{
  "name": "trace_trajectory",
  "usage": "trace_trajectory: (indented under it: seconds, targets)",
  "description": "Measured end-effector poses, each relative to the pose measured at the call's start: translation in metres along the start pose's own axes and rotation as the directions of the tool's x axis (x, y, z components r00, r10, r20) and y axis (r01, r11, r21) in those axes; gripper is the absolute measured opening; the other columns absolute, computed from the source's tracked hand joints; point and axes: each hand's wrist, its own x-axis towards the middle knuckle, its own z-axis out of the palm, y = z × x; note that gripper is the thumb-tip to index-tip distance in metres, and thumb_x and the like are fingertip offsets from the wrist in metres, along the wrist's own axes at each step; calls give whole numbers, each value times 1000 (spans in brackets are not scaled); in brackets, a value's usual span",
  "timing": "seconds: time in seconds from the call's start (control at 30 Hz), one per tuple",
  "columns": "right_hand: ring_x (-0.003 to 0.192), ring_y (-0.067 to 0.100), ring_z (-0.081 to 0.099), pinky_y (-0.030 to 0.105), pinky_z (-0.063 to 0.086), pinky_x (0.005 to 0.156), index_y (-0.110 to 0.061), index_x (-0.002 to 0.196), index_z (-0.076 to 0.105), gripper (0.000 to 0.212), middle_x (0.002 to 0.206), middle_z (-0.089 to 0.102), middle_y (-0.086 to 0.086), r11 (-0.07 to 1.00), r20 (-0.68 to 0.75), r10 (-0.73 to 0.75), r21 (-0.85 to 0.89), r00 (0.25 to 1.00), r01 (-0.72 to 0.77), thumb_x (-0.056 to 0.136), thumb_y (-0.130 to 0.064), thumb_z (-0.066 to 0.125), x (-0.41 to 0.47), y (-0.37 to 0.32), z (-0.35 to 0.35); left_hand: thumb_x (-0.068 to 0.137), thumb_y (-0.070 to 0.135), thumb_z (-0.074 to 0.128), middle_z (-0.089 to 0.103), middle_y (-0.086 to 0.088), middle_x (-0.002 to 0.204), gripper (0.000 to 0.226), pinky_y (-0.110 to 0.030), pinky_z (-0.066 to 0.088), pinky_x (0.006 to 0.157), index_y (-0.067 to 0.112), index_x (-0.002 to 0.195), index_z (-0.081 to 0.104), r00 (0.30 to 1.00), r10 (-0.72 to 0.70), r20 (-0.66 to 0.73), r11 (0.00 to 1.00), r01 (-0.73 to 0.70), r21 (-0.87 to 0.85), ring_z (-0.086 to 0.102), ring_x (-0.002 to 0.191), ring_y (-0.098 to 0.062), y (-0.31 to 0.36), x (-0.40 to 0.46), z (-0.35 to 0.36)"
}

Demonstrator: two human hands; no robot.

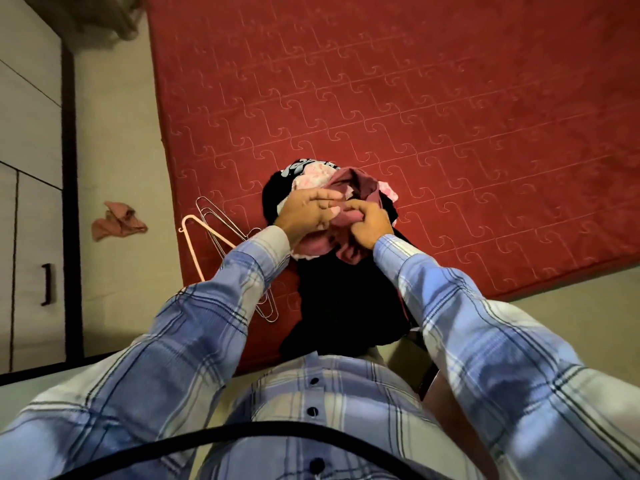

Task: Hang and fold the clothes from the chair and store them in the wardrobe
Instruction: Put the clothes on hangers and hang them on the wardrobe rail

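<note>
while the head camera looks steeply down past a blue plaid shirt (332, 403), both hands meet over a heap of clothes (332, 258) near the centre of the view. the left hand (304, 213) lies on top of the heap with its fingers stretched out fairly straight, pressing on pale pink fabric (311, 178). just beside it, toward three o'clock, the right hand (369, 225) has its fingers curled and pinches a fold of a maroon garment (349, 188). the fingertips of the two hands nearly touch. under the pink and maroon pieces is a black garment (343, 306) that hangs down toward six o'clock; a black piece with white lettering (298, 167) shows at the heap's twelve o'clock edge. what the heap rests on is hidden by the cloth. behind it, filling the view from twelve to three o'clock, lies a red quilted mattress (433, 98). at nine o'clock from the hands, on the mattress edge, are wire hangers (211, 220) and a pink hanger (194, 244), partly covered by the left sleeve. further toward nine o'clock a crumpled pink cloth (117, 220) lies on the pale floor (117, 133). a wardrobe (31, 168) with a dark handle stands at the far left edge.
</note>
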Motion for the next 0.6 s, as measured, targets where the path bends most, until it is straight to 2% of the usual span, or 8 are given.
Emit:
trace_trajectory:
  seconds: [0.07,0.17,0.2,0.27,0.37,0.47,0.53,0.6]
  targets:
    - [109,27,62,23,42,99,-12,118,69,52,112,70,11,997,-71,-3,70,998,8,74,-7,42,-10,-11,3,87,-18,56,64,-7,85,33,-18,51,59,-8,118,58,999,36,-37,997,-33,75,59,70,-10,-5,-10,-11]
    - [93,21,61,42,49,98,4,109,68,33,96,68,7,948,-106,55,319,993,-18,80,7,52,-24,-25,13,80,-22,61,59,-5,91,44,-17,55,59,-3,119,57,993,68,-96,993,-58,106,57,75,-12,-15,-25,-25]
    - [89,20,60,46,50,95,8,104,68,25,89,68,5,906,-92,90,421,992,-43,82,10,57,-31,-30,17,78,-22,63,57,-2,92,47,-18,55,58,2,118,58,990,79,-120,991,-65,121,57,74,-13,-18,-29,-30]
    - [82,21,64,45,53,92,6,102,68,18,79,72,-2,790,-51,108,611,993,-54,85,8,63,-43,-42,22,71,-19,69,59,3,98,57,-24,56,65,11,118,60,985,123,-123,972,-95,213,57,75,-16,-20,-36,-37]
    - [81,20,70,36,58,81,1,104,67,15,84,74,4,632,-15,84,774,996,-41,89,1,64,-64,-58,24,64,-6,69,70,-6,98,52,-35,55,81,19,110,65,987,163,-10,921,-148,359,61,77,-21,-28,-49,-50]
    - [80,18,72,32,59,72,-2,100,67,10,86,75,5,571,22,33,820,999,-36,90,-1,63,-76,-71,24,57,12,65,74,-6,99,44,-45,55,90,26,98,69,980,199,-16,882,-172,438,70,96,-27,-35,-58,-61]
    - [93,24,71,37,58,81,2,112,64,29,102,73,13,590,17,2,807,1000,-15,87,-10,70,-84,-77,27,54,11,52,73,-6,96,45,-45,55,88,24,95,66,973,217,-77,890,-165,424,68,96,-28,-31,-78,-61]
    - [103,28,69,42,55,91,1,118,63,48,111,71,15,634,1,-21,773,1000,13,80,-24,79,-85,-80,25,56,10,43,67,-8,89,45,-37,51,78,19,96,61,968,225,-107,918,-174,356,63,87,-24,-21,-89,-57]
